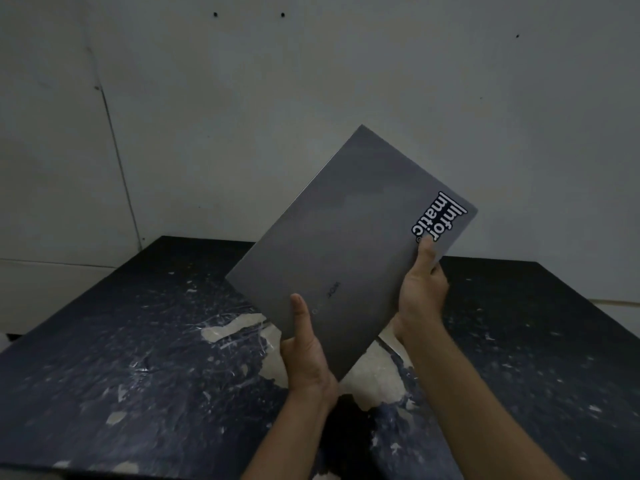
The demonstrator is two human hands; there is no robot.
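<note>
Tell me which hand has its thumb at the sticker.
The right hand: its thumb tip reaches the sticker on the laptop. The left hand grips the lower edge, away from it.

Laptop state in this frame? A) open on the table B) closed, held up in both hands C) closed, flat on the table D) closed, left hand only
B: the laptop is closed and tilted above the table. The left hand grips its near corner and the right hand its side edge, thumb by the sticker.

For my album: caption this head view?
Closed grey laptop held above a scuffed black table by left hand and right hand.
</note>
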